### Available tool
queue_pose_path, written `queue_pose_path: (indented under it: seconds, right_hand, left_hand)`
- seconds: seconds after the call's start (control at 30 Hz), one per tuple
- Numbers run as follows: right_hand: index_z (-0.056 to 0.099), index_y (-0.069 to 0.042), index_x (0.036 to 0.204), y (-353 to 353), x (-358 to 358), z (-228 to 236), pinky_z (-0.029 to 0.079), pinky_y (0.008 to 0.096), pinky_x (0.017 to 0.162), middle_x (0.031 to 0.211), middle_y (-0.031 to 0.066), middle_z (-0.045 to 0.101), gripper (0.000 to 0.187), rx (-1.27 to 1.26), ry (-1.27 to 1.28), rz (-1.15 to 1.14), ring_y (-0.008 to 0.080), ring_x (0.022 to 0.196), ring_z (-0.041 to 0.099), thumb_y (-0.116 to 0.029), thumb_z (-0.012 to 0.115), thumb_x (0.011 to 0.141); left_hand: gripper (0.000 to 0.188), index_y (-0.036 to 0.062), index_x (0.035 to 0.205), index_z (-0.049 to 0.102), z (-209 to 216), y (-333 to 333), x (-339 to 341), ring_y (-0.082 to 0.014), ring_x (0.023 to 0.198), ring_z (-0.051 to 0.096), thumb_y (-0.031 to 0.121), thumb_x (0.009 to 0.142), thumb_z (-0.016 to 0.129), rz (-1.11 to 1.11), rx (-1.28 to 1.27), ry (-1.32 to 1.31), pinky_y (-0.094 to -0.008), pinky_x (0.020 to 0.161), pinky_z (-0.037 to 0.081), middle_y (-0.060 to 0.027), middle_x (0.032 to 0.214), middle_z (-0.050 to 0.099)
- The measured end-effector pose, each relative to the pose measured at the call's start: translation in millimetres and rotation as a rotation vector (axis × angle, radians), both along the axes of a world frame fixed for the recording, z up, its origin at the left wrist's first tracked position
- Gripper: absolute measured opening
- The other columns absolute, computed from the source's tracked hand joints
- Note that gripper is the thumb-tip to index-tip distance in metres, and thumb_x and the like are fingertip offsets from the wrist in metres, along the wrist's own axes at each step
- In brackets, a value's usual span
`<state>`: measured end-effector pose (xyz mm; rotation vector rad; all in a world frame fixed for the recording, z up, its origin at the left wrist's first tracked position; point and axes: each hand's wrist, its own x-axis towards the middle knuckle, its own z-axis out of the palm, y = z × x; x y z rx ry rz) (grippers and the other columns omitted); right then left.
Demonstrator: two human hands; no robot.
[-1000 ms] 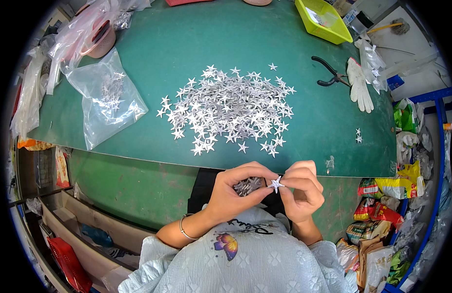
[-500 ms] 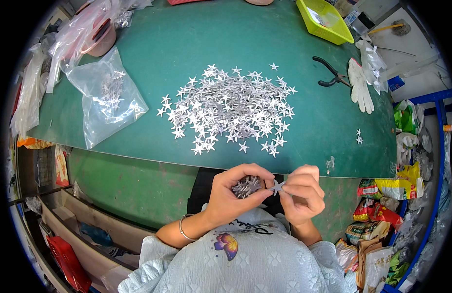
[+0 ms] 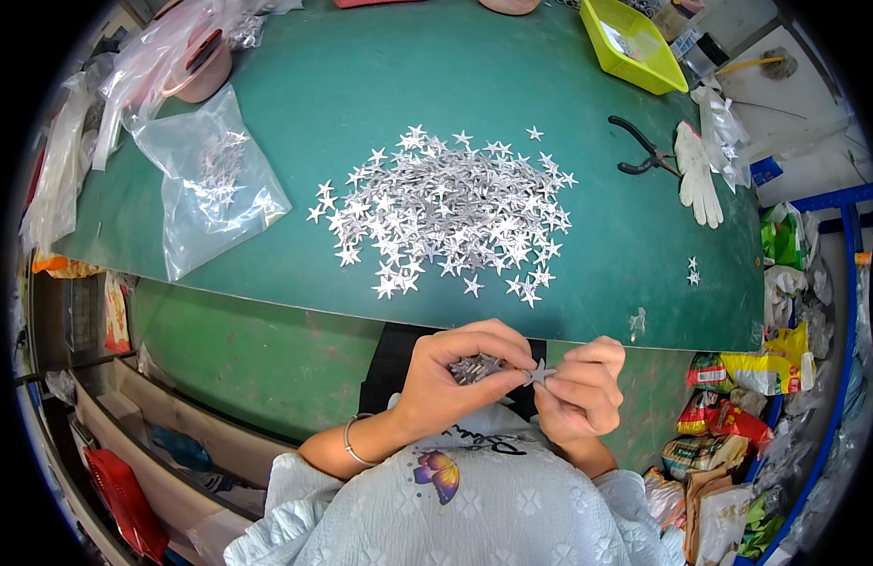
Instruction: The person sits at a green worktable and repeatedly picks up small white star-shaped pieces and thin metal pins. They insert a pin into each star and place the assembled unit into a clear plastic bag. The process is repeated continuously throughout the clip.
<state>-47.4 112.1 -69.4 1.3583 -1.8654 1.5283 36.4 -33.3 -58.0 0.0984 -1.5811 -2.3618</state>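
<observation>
Just off the table's front edge, my left hand (image 3: 432, 377) is closed round a bundle of grey starfish-shaped metal pieces (image 3: 474, 368). Its thumb and forefinger pinch one more starfish-shaped metal piece (image 3: 540, 374) at the fingertips. From the other side, the bent fingers of my right hand (image 3: 587, 391) close on that same piece, their tips partly hidden. Beyond my hands, a broad pile of silvery starfish-shaped pieces (image 3: 446, 208) lies on the green table (image 3: 314, 85).
A clear plastic bag (image 3: 210, 208) with more pieces lies left of the pile. At the right are black-handled pliers (image 3: 644, 151), a white glove (image 3: 698, 179) and two loose pieces (image 3: 693, 272). A yellow-green basket (image 3: 634, 71) stands far right, a pink bowl (image 3: 200, 80) far left.
Both hands have come slightly nearer my body, the pinched starfish-shaped piece with them. The piece has tilted a little between the fingertips. The pile looks the same.
</observation>
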Motion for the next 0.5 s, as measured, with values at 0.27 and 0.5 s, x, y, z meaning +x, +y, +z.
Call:
queue_pose_path:
  seconds: [0.27,0.5]
  right_hand:
    - [0.062,-0.008,0.076,0.1,2.7,-0.7,0.032,0.0335,0.058,0.075,0.0014,0.061,0.031,-0.017,0.007,0.007,0.0202,0.073,0.053,-0.001,0.079,0.051]
    - [0.06,-0.008,0.077,-2.6,5.4,-0.1,0.033,0.0332,0.059,0.073,0.0022,0.061,0.03,-0.031,-0.009,-0.004,0.0206,0.07,0.053,0.0,0.077,0.053]
  left_hand:
    - [0.012,-0.0031,0.083,0.064,3.2,-0.1,1.5,-0.0154,0.079,0.057,-0.007,0.072,0.063,-0.015,0.007,-0.015,-0.0262,0.07,0.045,-0.0111,0.087,0.062]
    - [0.01,-0.0036,0.083,0.063,6.9,-1.4,1.1,-0.0166,0.08,0.057,-0.007,0.073,0.061,-0.036,-0.006,-0.023,-0.0269,0.072,0.045,-0.0118,0.087,0.062]
